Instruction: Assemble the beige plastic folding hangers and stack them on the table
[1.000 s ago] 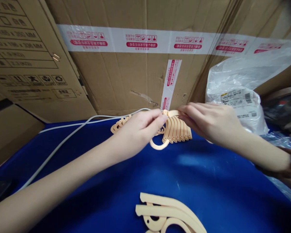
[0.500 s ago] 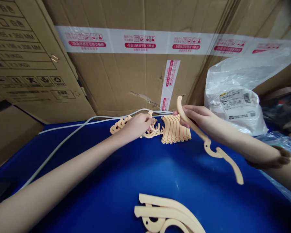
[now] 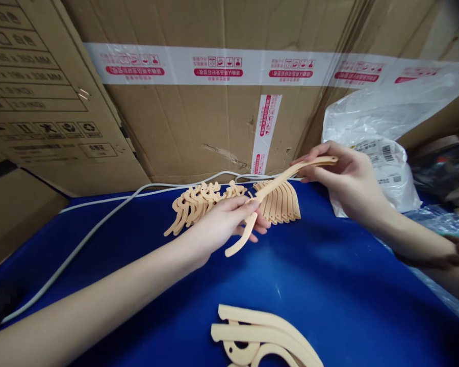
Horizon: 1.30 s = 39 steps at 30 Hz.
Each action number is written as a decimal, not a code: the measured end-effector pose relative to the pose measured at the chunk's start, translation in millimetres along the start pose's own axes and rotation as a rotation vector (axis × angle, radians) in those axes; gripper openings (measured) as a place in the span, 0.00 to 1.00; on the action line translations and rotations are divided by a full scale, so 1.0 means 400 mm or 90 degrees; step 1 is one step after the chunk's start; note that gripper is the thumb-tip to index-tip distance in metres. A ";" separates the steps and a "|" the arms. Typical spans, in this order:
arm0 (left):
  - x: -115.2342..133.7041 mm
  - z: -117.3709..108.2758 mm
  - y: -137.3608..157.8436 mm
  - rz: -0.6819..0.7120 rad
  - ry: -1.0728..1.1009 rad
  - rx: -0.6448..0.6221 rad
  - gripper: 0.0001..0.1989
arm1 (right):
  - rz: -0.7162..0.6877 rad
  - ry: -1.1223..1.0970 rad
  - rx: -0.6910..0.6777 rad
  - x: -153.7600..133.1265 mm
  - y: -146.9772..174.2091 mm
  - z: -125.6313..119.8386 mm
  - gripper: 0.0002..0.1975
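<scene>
A beige folding hanger (image 3: 279,181) is stretched between my two hands above the back of the blue surface. My left hand (image 3: 239,214) pinches it near the middle, hiding the joint, and a short curved arm (image 3: 241,242) sticks out below those fingers. At the other end, my right hand (image 3: 340,165) grips the tip of the long curved arm with thumb and fingers. Behind my left hand lies a loose pile of beige hooked hanger parts (image 3: 187,204). Under the held hanger, a neat row of curved arms (image 3: 281,206) lies side by side.
More beige hanger pieces (image 3: 268,334) lie stacked at the front edge of the blue tabletop (image 3: 156,285). A white cable (image 3: 95,229) runs along the back and left. Cardboard boxes (image 3: 176,127) wall the back and left; a white plastic bag (image 3: 393,188) stands right.
My left hand has come from the hooked parts pile towards the right and now grips the hanger. My right hand has turned the hanger and shifted its hold to the arm's end.
</scene>
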<state>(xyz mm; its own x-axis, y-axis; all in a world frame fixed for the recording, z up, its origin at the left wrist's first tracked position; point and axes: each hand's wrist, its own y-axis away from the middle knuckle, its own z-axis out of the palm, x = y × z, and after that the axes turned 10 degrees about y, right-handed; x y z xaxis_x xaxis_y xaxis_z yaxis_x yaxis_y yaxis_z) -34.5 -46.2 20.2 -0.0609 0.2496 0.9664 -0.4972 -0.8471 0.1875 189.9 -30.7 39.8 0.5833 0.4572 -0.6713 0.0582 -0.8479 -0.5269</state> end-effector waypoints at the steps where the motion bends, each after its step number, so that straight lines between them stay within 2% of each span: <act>1: 0.001 0.005 0.010 -0.009 0.042 0.029 0.10 | -0.087 0.134 -0.028 0.003 0.000 -0.005 0.05; 3: 0.005 0.007 0.021 -0.016 0.086 0.068 0.08 | -0.274 0.388 -0.096 0.002 0.005 -0.009 0.08; 5: 0.009 0.007 0.022 -0.030 0.081 0.063 0.09 | -0.412 0.546 -0.163 -0.006 0.016 -0.002 0.11; 6: 0.010 0.007 0.020 -0.040 0.075 0.054 0.10 | -0.451 0.590 -0.187 -0.013 0.023 0.006 0.12; 8: 0.007 0.011 0.015 -0.060 0.060 0.049 0.10 | -0.466 0.639 -0.216 -0.029 0.038 0.028 0.12; 10: -0.005 0.018 0.012 -0.060 0.026 0.081 0.11 | -0.417 0.653 -0.255 -0.041 0.050 0.053 0.14; 12: -0.021 0.023 0.012 0.002 -0.056 0.127 0.12 | -0.319 0.600 -0.315 -0.044 0.052 0.076 0.13; 14: -0.034 0.020 0.015 0.138 -0.195 0.156 0.12 | -0.176 0.441 -0.401 -0.036 0.041 0.092 0.10; 16: -0.031 0.003 0.019 0.241 -0.324 0.166 0.13 | -0.021 0.220 -0.452 -0.016 0.021 0.095 0.13; 18: -0.010 -0.033 0.020 0.243 -0.387 0.170 0.15 | 0.067 0.091 -0.391 0.009 -0.002 0.086 0.16; 20: 0.020 -0.089 0.016 0.183 -0.430 0.199 0.16 | 0.087 0.105 -0.316 0.030 -0.021 0.068 0.18; 23: 0.047 -0.198 0.001 0.120 -0.488 0.267 0.13 | -0.025 0.227 -0.239 0.044 -0.031 0.043 0.16; 25: 0.041 -0.266 -0.010 0.092 -0.497 0.273 0.12 | -0.149 0.331 -0.176 0.046 -0.029 0.037 0.14; 27: 0.021 -0.316 -0.020 0.084 -0.498 0.325 0.12 | -0.295 0.444 -0.140 0.049 -0.024 0.041 0.12; 30: -0.008 -0.340 -0.024 0.084 -0.569 0.352 0.13 | -0.510 0.563 -0.171 0.061 -0.012 0.054 0.14; 33: -0.013 -0.302 -0.003 0.152 -0.651 0.362 0.16 | -0.642 0.594 -0.208 0.079 0.002 0.063 0.17; 35: -0.004 -0.254 0.030 0.176 -0.660 0.295 0.16 | -0.686 0.605 -0.214 0.088 0.011 0.066 0.18; 36: 0.002 -0.226 0.053 0.164 -0.636 0.230 0.16 | -0.702 0.611 -0.212 0.090 0.015 0.066 0.18; 38: 0.014 -0.171 0.104 0.113 -0.585 0.041 0.14 | -0.718 0.616 -0.209 0.091 0.019 0.067 0.18; 39: 0.019 -0.145 0.129 0.061 -0.581 -0.050 0.13 | -0.715 0.617 -0.209 0.090 0.019 0.067 0.18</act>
<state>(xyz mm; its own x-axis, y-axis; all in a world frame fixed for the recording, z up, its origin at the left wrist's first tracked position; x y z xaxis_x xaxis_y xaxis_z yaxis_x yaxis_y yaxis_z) -110.9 -61.0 26.8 0.5844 -0.3152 0.7477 -0.5852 -0.8021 0.1192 189.7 -13.6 -2.5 0.3979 0.6502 0.6472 0.9173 -0.2709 -0.2918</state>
